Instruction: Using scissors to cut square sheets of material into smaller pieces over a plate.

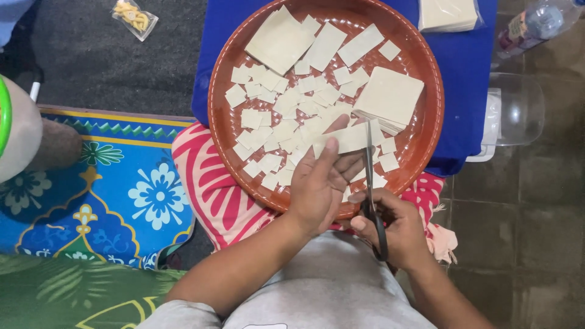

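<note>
- While the left hand [317, 192] pinches a pale cream strip of thin sheet [348, 139] between thumb and fingers, it holds the strip flat over the near half of the round reddish-brown tray [220, 125].
- Closed around the dark handles, the right hand [396, 228] grips a pair of black-handled metal scissors [370, 183]; the blades point away from the person and meet the strip near its right end.
- Small cream square pieces [286, 122] lie scattered across the tray's middle and near-left part.
- Larger cream sheets [280, 39] sit at the tray's far edge, and a stack of cream squares [390, 94] rests by its right edge.
- Beneath the tray lies a blue cloth [469, 73], with a pink-and-white patterned cloth [207, 176] at the tray's near-left edge.
</note>
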